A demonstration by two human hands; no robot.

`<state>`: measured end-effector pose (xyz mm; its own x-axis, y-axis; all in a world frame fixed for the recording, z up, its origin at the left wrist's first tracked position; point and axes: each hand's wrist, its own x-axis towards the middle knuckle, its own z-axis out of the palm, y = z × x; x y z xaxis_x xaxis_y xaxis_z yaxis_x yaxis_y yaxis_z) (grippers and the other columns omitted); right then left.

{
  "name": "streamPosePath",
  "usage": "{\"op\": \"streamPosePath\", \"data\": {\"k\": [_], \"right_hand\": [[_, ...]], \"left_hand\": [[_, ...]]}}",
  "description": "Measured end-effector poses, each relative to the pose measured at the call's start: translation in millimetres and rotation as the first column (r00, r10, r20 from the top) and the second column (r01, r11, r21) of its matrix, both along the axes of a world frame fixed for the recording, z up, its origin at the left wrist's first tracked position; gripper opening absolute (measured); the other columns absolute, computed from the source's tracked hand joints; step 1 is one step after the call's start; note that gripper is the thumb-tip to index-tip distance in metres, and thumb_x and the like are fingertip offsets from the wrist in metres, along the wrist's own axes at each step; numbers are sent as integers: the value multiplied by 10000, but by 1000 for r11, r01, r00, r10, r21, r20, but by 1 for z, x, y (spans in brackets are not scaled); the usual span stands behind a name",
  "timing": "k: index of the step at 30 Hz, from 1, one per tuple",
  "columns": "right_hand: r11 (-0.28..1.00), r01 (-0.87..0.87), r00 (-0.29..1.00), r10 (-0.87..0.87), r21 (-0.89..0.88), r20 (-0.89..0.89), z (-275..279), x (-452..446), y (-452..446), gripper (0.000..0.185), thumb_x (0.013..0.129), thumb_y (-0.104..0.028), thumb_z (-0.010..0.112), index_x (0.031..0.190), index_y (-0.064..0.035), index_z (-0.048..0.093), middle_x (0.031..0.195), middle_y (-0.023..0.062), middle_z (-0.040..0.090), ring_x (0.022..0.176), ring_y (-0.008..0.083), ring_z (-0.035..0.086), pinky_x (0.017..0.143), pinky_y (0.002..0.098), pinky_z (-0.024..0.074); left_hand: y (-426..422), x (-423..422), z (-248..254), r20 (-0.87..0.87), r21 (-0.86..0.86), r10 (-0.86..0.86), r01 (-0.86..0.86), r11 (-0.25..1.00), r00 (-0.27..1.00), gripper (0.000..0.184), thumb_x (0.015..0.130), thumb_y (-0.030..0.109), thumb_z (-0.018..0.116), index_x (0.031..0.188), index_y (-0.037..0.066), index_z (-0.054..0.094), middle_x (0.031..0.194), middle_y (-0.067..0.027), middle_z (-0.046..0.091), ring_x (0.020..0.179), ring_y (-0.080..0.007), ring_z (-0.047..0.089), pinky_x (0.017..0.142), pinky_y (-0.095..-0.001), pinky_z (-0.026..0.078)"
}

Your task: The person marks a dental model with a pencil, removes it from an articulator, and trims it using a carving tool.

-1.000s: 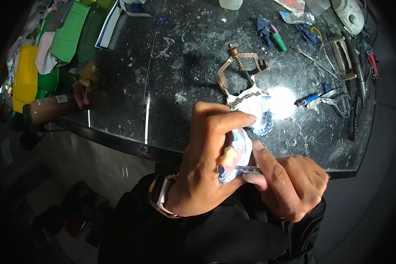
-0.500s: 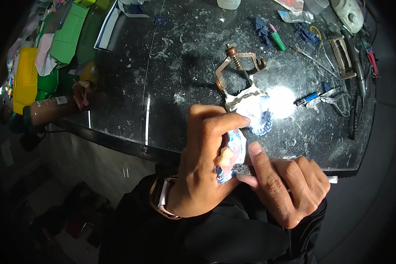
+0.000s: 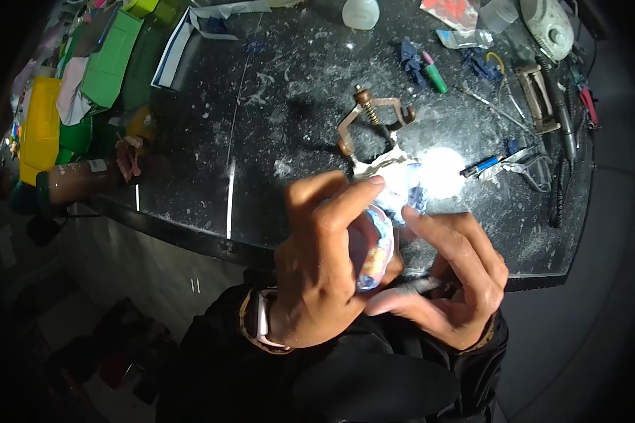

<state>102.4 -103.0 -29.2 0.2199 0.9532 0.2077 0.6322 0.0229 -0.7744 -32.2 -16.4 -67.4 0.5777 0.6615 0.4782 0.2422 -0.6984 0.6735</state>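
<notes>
In my left hand (image 3: 324,247) is a dental cast (image 3: 379,240) with a white rim, blue patches, pink material and a yellowish tooth-like lump. My fingers curl around its left side and partly cover it. My right hand (image 3: 458,271) is just right of the cast, thumb and index finger spread apart. A blurred metal wax knife (image 3: 425,285) lies across its palm, mostly hidden by the fingers. Just beyond both hands, a brown metal articulator (image 3: 365,113) stands on the table, carrying a brightly lit white and blue cast (image 3: 395,173).
On the dusty black table (image 3: 289,99), a blue-handled tool (image 3: 483,166), pliers-like tool (image 3: 533,173) and green marker (image 3: 434,77) lie right. A handpiece (image 3: 561,113) and its cord line the right edge. Green bin (image 3: 113,60), yellow bin (image 3: 41,130) and brown bottle (image 3: 77,180) are left.
My right thumb and index finger have spread apart, and the wax knife has drawn back from the cast into the palm. My left hand has tilted the cast. The view has shifted slightly.
</notes>
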Motion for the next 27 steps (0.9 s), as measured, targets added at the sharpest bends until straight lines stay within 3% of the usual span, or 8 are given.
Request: {"op": "streamPosePath", "data": {"k": [5, 10, 11, 15, 18, 22, 26, 27], "right_hand": [[996, 70, 988, -77, -57, -131, 2, -3, 0, 751, 508, -335, 900, 1118, 26, 651, 770, 85, 661, 466, 13, 426, 388, 177, 262], [981, 52, 967, -97, -189, -236, 14, 2, -1, 559, 645, -218, 855, 1103, 32, 656, 857, 147, 694, 630, 119, 627, 523, 232, 473], [976, 45, 963, -99, -213, -252, 16, 3, -2, 524, 674, -186, 840, 1110, 35, 651, 873, 158, 698, 652, 131, 656, 540, 238, 503], [978, 43, 942, -108, -205, -316, 14, 9, -8, 475, 741, -87, 776, 1176, 26, 623, 866, 160, 703, 548, 47, 540, 494, 201, 419], [972, 7, 891, -112, -234, -440, 18, 13, -9, 458, 782, -49, 726, 1212, 33, 592, 874, 172, 706, 586, 34, 574, 517, 185, 417], [980, -2, 882, -92, -199, -463, 18, 14, -9, 442, 805, -50, 702, 1216, 52, 577, 878, 164, 711, 655, 48, 620, 581, 186, 450], [991, 18, 829, -87, -129, -552, 5, 15, -17, 415, 832, -58, 676, 1218, 54, 574, 857, 146, 715, 683, 50, 625, 640, 186, 467], [993, 16, 811, -82, -118, -580, 3, 15, -18, 406, 838, -59, 670, 1217, 52, 575, 854, 142, 716, 686, 50, 625, 651, 186, 470]], "left_hand": [[-10, 7, 5, -51, -16, 81, -82, 997, 995, 647, 745, 143, 693, 1271, -101, 404, 1109, -209, 442, 971, -300, 498, 807, -366, 437], [-9, -4, 25, -91, -235, -95, 72, 969, 991, 887, 730, 90, 740, 1409, -117, 207, 1261, -284, 371, 1081, -379, 482, 890, -431, 429], [-5, -8, 32, -154, -268, -160, 115, 957, 975, 934, 755, 33, 724, 1445, -89, 107, 1341, -282, 331, 1161, -354, 471, 930, -420, 443], [-2, -20, 36, 155, -701, -283, 307, 644, 947, 938, 786, -87, 668, 1470, -24, 29, 1378, -229, 353, 1251, -252, 439, 986, -357, 445], [-2, -20, 31, 435, -763, -146, 450, 463, 888, 898, 782, -88, 670, 1463, -32, 88, 1384, -236, 378, 1244, -258, 454, 992, -367, 441], [6, -28, 37, 399, -797, -245, 466, 385, 884, 763, 803, -52, 669, 1415, -100, 215, 1417, -273, 352, 1289, -281, 415, 1013, -384, 421], [7, -31, 32, 600, -758, -146, 617, 210, 787, 663, 837, -11, 655, 1394, -68, 300, 1453, -202, 316, 1300, -261, 394, 899, -284, 542], [11, -33, 38, 590, -790, -126, 602, 110, 797, 668, 832, -1, 665, 1392, -65, 306, 1460, -202, 292, 1332, -281, 340, 916, -317, 540]]}}
